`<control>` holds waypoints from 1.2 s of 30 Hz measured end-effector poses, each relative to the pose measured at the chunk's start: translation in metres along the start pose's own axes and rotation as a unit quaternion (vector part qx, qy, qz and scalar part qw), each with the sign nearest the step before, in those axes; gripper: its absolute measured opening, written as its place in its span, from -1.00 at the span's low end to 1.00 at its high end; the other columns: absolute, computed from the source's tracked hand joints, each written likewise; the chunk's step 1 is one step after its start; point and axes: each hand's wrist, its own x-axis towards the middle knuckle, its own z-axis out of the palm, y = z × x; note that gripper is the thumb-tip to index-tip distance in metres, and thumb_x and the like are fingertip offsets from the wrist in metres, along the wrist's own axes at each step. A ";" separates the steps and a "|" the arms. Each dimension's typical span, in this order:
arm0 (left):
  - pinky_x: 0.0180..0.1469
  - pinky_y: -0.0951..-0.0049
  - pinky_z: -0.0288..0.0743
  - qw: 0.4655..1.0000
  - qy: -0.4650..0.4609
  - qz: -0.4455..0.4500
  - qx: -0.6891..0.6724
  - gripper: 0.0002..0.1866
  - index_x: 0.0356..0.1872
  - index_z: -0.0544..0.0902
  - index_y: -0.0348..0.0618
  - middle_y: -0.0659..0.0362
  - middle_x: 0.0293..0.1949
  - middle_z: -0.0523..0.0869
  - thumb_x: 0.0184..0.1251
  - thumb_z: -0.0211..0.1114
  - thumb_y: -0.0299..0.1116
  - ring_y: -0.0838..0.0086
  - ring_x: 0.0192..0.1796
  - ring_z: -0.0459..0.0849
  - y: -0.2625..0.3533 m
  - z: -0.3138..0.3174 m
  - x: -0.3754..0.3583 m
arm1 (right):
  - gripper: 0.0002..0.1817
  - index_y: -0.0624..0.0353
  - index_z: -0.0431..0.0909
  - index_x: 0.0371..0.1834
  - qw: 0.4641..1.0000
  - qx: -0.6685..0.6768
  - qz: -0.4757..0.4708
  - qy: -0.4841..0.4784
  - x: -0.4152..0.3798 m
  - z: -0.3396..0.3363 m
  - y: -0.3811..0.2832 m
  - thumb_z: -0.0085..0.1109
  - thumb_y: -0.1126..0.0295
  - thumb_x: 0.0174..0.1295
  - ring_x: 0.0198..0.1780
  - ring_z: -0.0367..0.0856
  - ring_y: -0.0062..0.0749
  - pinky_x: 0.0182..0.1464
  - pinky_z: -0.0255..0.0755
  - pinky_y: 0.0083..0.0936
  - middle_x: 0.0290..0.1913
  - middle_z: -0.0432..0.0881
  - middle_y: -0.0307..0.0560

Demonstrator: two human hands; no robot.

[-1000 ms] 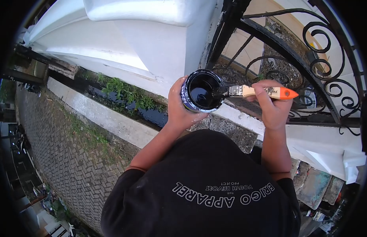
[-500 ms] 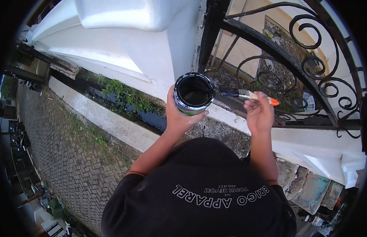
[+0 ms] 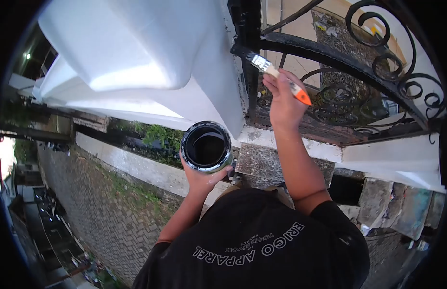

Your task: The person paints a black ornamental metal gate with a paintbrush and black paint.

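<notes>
My left hand (image 3: 200, 179) is wrapped round a round can of black paint (image 3: 207, 147), its open mouth facing up and its rim smeared black and white. In my right hand (image 3: 286, 98) is a paintbrush (image 3: 267, 69) with an orange-tipped pale handle, gripped between thumb and fingers. Its black bristles point up and left, at the edge of the black metal gate post (image 3: 247, 29) beside the white wall; whether they touch it I cannot tell.
The scrolled black gate (image 3: 339, 53) spans the upper right. A white wall (image 3: 132, 48) fills the upper left. Below it run a ditch with green plants (image 3: 161, 136), a concrete kerb (image 3: 122, 156) and brick paving (image 3: 108, 212). Stone slabs (image 3: 396, 207) lie at the right.
My right hand has raised the brush up and left, from beside the can to the gate post. The can and my left hand now appear lower and further left, and the view has shifted.
</notes>
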 end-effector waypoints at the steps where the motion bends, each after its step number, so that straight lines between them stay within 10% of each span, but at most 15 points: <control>1: 0.48 0.15 0.32 1.000 -0.004 -0.003 -0.005 0.33 0.49 0.00 -0.23 -0.05 0.36 0.42 -0.27 0.83 -0.28 0.20 0.40 0.48 -0.003 -0.010 0.000 | -0.78 0.53 0.58 0.03 0.999 -0.028 -0.021 0.010 0.001 0.004 0.012 0.21 0.55 0.44 -0.11 0.81 -0.20 0.02 0.77 -0.34 -0.07 0.73 0.18; 14: 0.46 0.19 0.35 0.999 -0.038 -0.004 0.030 0.21 0.44 0.14 -0.28 -0.06 0.33 0.46 -0.23 0.82 -0.29 0.24 0.38 0.50 -0.010 -0.071 0.022 | -0.87 0.40 0.71 -0.09 0.960 -0.183 -0.212 0.020 -0.016 -0.009 0.042 0.29 0.64 0.33 -0.15 0.80 -0.37 -0.06 0.62 -0.51 -0.18 0.80 0.04; 21: 0.48 0.17 0.35 0.997 -0.061 0.016 0.051 0.21 0.46 0.17 -0.29 -0.06 0.36 0.47 -0.22 0.82 -0.25 0.20 0.41 0.50 -0.013 -0.082 0.028 | -0.75 0.29 0.75 -0.13 0.817 -0.394 -0.418 -0.049 -0.023 0.006 0.010 0.43 0.68 0.10 -0.22 0.84 -0.18 -0.18 0.70 -0.43 -0.21 0.81 0.11; 36: 0.40 0.20 0.45 0.998 -0.041 0.044 0.019 0.17 0.43 0.29 -0.32 0.01 0.26 0.60 -0.25 0.83 -0.17 0.23 0.30 0.61 -0.002 -0.071 0.034 | -0.71 0.22 0.76 -0.16 0.754 -0.451 -0.461 -0.122 -0.024 -0.012 0.036 0.50 0.65 0.00 -0.18 0.83 -0.15 -0.16 0.76 -0.41 -0.19 0.78 0.05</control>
